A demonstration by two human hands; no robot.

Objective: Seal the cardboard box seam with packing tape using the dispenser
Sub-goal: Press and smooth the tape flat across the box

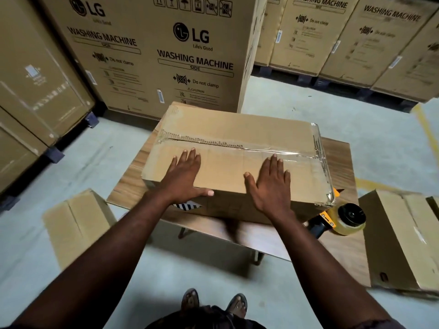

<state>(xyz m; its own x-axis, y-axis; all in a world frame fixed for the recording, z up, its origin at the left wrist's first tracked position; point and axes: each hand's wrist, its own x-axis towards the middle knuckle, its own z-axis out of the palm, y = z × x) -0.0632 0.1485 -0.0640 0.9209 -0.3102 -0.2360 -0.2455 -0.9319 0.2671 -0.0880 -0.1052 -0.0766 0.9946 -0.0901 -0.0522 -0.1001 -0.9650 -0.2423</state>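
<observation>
Both hands, left hand [184,173] and right hand [269,186], press flat and open-fingered on the box [237,131] at frame centre, smoothing tape, so I judge the dispenser [342,220] at right gets grasped next.

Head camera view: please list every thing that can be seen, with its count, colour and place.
cardboard box: one, brown, on the table, clear tape along part of its top seam and down its right end
table: one, wood grain, centre, under the box
tape dispenser: one, yellow and black with a clear roll, on the table beside the box's near right corner
small boxes: two, brown, on the floor, one at left, one at right
washing machine cartons: several, brown with black print, along the back and left
floor: pale grey, with yellow lines at right
left hand: flat on the box top
right hand: flat on the box top
feet: two, in sandals, bottom centre
</observation>
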